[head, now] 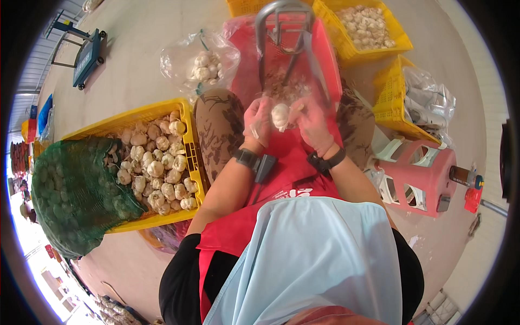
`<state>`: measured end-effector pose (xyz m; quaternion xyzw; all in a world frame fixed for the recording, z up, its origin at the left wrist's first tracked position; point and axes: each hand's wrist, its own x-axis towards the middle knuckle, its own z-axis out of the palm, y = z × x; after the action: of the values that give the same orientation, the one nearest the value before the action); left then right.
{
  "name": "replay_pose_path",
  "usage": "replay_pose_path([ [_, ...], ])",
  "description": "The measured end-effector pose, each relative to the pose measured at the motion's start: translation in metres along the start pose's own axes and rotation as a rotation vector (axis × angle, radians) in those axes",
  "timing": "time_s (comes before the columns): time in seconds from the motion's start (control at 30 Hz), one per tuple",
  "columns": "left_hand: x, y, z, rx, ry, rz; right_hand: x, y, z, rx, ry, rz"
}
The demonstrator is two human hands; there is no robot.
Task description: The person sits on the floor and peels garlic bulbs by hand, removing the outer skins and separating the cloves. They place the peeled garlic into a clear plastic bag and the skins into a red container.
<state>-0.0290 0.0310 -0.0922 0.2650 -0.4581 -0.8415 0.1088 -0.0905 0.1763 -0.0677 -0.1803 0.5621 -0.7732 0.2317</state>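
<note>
My left hand [258, 122] and my right hand [313, 125], both in thin see-through gloves, meet over my lap. Between them a white garlic bulb [280, 116] is held by the fingers of both. A small pale piece shows at my right fingertips; what it is cannot be made out. Just beyond the hands, brown and white scraps of garlic skin [286, 85] lie in a red plastic container [245, 61]. A bent grey metal tube frame [262, 44] rises over that container. A red apron [280, 148] covers my lap.
To the left, a yellow crate [142, 225] holds garlic bulbs and a green mesh sack [87, 195]. A clear bag [174, 61] contains white bulbs. More yellow crates [345, 53] [386, 95] stand at right, near a pink plastic stool [436, 170]. A platform scale [87, 57] stands far left.
</note>
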Motion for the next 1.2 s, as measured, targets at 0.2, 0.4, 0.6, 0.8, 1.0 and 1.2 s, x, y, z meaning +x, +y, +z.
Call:
replay_pose_path([
  [0.2, -0.028, 0.014, 0.024, 0.027, -0.403, 0.159, 0.007, -0.012, -0.01, 0.038, 0.122, 0.112],
  [0.4, -0.018, 0.014, 0.011, 0.583, -0.235, 0.351, 0.0, -0.028, 0.018, 0.006, 0.061, 0.235],
  [0.6, -0.007, 0.014, -0.001, 0.304, -0.214, -0.051, -0.002, -0.024, 0.014, -0.149, -0.044, 0.23],
  [0.8, 0.001, -0.005, -0.018, 0.612, -0.322, 0.132, -0.002, -0.02, -0.015, -0.1, -0.156, 0.234],
  [1.0, -0.024, 0.013, 0.013, -0.12, -0.428, -0.056, 0.006, -0.026, -0.016, 0.089, 0.046, 0.317],
  [1.2, -0.017, 0.019, 0.013, -0.211, -0.376, -0.209, 0.005, -0.023, -0.012, -0.296, 0.03, 0.149],
])
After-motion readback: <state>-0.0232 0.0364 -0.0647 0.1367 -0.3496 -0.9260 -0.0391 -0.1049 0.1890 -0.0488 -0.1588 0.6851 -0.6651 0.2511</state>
